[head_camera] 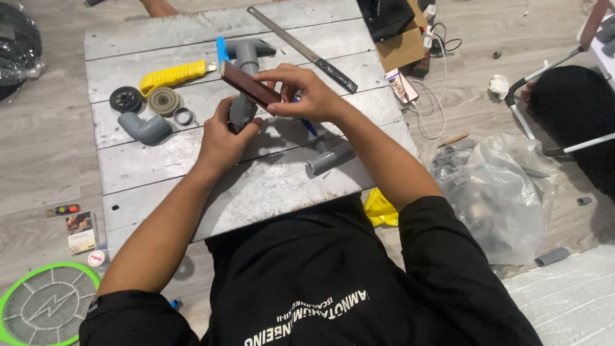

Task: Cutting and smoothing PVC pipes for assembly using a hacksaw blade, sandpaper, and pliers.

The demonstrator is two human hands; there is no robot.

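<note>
Fingers (238,122) of the left hand (221,142) were closed around a grey pipe fitting (243,83) above the desk (256,186). A dark flat block (250,84) was pinched by the right hand (307,96) against the fitting. At nine o'clock, a grey elbow (146,128) and a yellow cutter (173,75) were seen.

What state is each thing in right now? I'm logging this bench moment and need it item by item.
left hand: gripping the grey pipe piece
grey pipe piece: held upright off the board
right hand: holding the dark flat block
dark flat block: tilted, resting against the pipe's top
yellow utility knife: lying flat on the board; blade not discernible
grey elbow fitting: lying loose
short grey pipe: lying on its side
clear plastic bag: crumpled on the floor
</note>
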